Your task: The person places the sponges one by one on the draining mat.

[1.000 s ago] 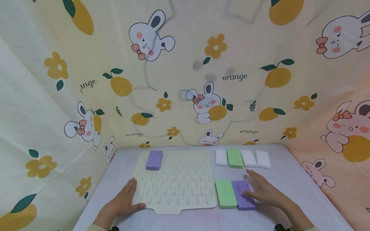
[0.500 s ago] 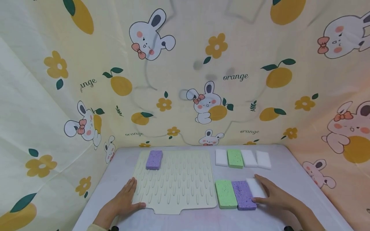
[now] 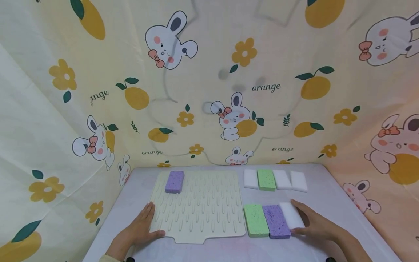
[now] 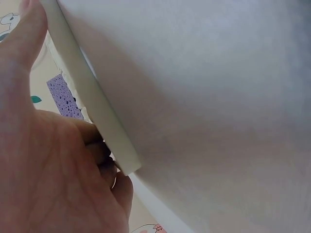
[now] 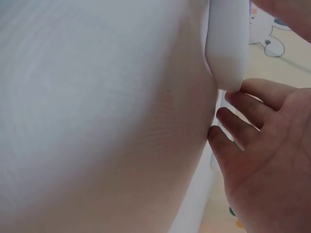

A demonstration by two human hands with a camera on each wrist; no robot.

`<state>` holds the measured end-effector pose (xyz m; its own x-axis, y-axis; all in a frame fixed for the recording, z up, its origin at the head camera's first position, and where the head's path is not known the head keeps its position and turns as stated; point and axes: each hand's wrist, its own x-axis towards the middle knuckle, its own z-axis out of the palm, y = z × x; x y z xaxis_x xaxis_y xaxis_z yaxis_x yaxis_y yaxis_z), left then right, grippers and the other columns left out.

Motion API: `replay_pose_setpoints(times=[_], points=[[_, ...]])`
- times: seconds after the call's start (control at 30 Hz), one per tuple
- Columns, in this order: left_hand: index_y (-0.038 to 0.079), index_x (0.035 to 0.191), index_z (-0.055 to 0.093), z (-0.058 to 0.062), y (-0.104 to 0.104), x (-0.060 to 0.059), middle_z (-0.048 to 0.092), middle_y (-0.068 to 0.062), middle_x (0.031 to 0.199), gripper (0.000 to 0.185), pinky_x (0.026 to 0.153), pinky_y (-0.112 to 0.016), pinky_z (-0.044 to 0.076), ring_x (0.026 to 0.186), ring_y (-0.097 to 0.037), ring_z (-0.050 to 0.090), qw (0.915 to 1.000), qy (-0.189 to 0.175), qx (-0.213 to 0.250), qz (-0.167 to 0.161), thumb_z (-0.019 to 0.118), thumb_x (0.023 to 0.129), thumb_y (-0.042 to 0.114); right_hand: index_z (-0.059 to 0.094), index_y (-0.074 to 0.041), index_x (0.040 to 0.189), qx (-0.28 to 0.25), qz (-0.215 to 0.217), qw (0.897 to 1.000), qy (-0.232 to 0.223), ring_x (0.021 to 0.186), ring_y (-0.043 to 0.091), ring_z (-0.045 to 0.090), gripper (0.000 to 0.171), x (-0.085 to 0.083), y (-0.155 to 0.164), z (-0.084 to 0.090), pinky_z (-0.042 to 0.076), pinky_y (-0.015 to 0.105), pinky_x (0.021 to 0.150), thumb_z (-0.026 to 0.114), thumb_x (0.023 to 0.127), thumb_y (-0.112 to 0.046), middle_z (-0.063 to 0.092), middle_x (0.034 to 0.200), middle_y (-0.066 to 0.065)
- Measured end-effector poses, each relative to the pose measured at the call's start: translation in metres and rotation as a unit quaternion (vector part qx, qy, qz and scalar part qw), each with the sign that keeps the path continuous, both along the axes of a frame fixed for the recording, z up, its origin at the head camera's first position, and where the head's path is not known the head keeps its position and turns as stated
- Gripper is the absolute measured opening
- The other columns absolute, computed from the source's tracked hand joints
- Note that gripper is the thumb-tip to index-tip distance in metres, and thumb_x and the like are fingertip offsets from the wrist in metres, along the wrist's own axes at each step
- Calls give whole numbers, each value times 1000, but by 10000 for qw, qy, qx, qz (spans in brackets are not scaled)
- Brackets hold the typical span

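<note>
From where I sit, the printed curtain (image 3: 209, 80) with rabbits and oranges fills everything above and around the pale lavender table (image 3: 327, 196). On the table, from about 9 to 12 o'clock of its middle, lies the cream ridged drying mat (image 3: 199, 207) — the biggest thing on it. My left hand (image 3: 139, 231) rests at the mat's 7 o'clock corner, fingers (image 3: 148, 211) straight along the left edge and thumb laid on the front edge; the left wrist view shows the mat's edge (image 4: 97, 107) against the fingers, so the hand lies flat and relaxed, not clenched.

My right hand (image 3: 315, 223) sits at roughly 4 o'clock of the table. Its fingers are straight and together, touching the right side of a white sponge (image 3: 292, 215), with the thumb at the sponge's near end. In the right wrist view the white sponge (image 5: 226, 46) stands just beyond the spread fingertips (image 5: 233, 124) — whether every finger touches it I cannot tell.

That white sponge lies flat on the table, touching a purple sponge (image 3: 276, 221) at its 9 o'clock, which in turn touches a green sponge (image 3: 255, 219). At 12 o'clock of this trio, well apart, is a row of four: white sponge, green speckled sponge (image 3: 266, 179), then two more white ones (image 3: 290, 180). A second purple sponge (image 3: 174, 181) sits on the mat's 11 o'clock corner.
</note>
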<state>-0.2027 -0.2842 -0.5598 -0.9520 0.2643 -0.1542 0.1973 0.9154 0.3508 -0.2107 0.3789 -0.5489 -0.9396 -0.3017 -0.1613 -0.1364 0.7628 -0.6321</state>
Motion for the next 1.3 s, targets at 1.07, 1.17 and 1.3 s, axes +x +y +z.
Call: replay_pose_setpoints(times=[1.07,1.17,1.3], points=[[-20,161,20,0,-2,1,15,-40,171,128,129,-68,18,159,-57,13,9996,56,245,-106,76,88,70,31,15,159,556,-110,9833,1728,140,65,37,112,-5,2,1,36,83,109,92,84,-41,36,157,42],[-19,161,22,3,1,2,17,-39,171,125,130,-65,21,159,-56,16,9999,51,102,-59,78,89,67,29,13,161,392,-288,9842,1703,138,69,36,114,-6,-4,3,36,85,106,93,83,-40,33,157,44],[-19,161,22,5,3,2,16,-38,172,123,131,-63,22,160,-54,16,10000,14,-56,-17,77,90,65,28,12,161,47,-319,9833,1792,138,70,34,112,-7,-14,6,33,86,106,95,82,-33,34,156,44]])
